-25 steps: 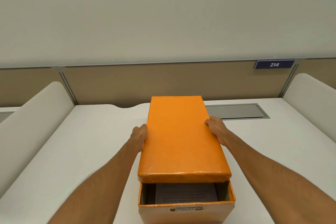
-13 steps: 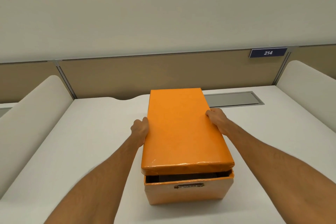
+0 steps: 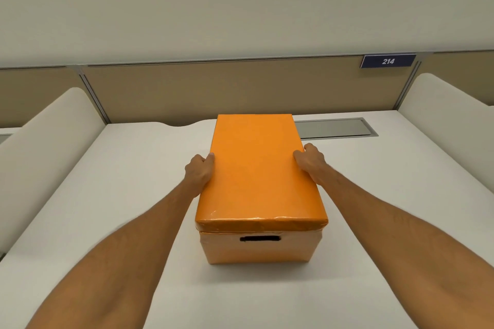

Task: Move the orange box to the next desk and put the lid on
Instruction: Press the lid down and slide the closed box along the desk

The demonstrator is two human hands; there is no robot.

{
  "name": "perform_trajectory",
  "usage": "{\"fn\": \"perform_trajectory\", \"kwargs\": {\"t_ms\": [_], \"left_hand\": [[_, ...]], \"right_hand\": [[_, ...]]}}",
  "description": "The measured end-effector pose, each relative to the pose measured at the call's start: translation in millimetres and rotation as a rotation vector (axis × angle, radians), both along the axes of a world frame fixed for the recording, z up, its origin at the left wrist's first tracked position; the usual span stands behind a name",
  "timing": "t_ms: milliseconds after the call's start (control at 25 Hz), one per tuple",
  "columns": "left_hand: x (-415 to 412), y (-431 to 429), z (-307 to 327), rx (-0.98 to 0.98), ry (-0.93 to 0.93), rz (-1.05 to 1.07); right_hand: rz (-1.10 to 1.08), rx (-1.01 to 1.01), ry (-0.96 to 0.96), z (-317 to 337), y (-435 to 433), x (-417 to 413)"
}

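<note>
The orange box (image 3: 259, 248) stands on the white desk (image 3: 128, 195), its near end wall showing a dark handle slot. The orange lid (image 3: 256, 171) lies flat on top and covers the whole opening; its front rim overlaps the box wall. My left hand (image 3: 200, 171) grips the lid's left long edge, thumb on top. On the opposite long edge my right hand (image 3: 310, 160) holds the lid, fingers curled over the rim. The inside of the box is hidden.
White rounded dividers (image 3: 50, 139) (image 3: 451, 115) flank the desk left and right. A tan partition panel (image 3: 213, 91) closes the back, with a blue sign reading 214 (image 3: 387, 61). A grey cable hatch (image 3: 334, 127) is set into the desk behind the box on the right.
Both hands slid the lid toward me and lowered it onto the box. The open gap at the near end, where papers showed inside, is now closed.
</note>
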State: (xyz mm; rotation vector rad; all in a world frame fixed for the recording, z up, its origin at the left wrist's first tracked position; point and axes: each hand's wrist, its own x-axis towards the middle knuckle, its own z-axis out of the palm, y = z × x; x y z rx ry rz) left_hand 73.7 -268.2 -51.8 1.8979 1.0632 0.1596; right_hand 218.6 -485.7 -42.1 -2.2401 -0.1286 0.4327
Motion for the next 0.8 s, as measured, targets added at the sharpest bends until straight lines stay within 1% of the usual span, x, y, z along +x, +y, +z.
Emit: {"fn": "perform_trajectory", "kwargs": {"t_ms": [80,200,320,440,520,680,720,800], "left_hand": [[-8,-5,0,0.023,0.019,-0.043],[-19,-12,-1,0.062,0.045,-0.079],[-26,-20,-1,0.113,0.084,-0.087],[-29,-28,-2,0.165,0.151,-0.084],[-32,-29,-1,0.097,0.160,-0.081],[-44,-22,2,-0.231,0.041,-0.030],[-47,-21,1,-0.269,0.012,-0.031],[-49,-22,-1,-0.287,-0.037,-0.031]], "right_hand": [[0.020,-0.016,-0.008,0,-5,-10],[0.059,-0.100,-0.058,-4,-8,-25],[0.082,-0.191,-0.098,-8,-10,-37],[0.088,-0.239,-0.127,-11,-12,-47],[0.090,-0.245,-0.143,-13,-15,-53],[0.106,-0.218,-0.184,-17,-22,-59],[0.100,-0.202,-0.193,-18,-23,-59],[0.094,-0.159,-0.184,-17,-24,-56]]}}
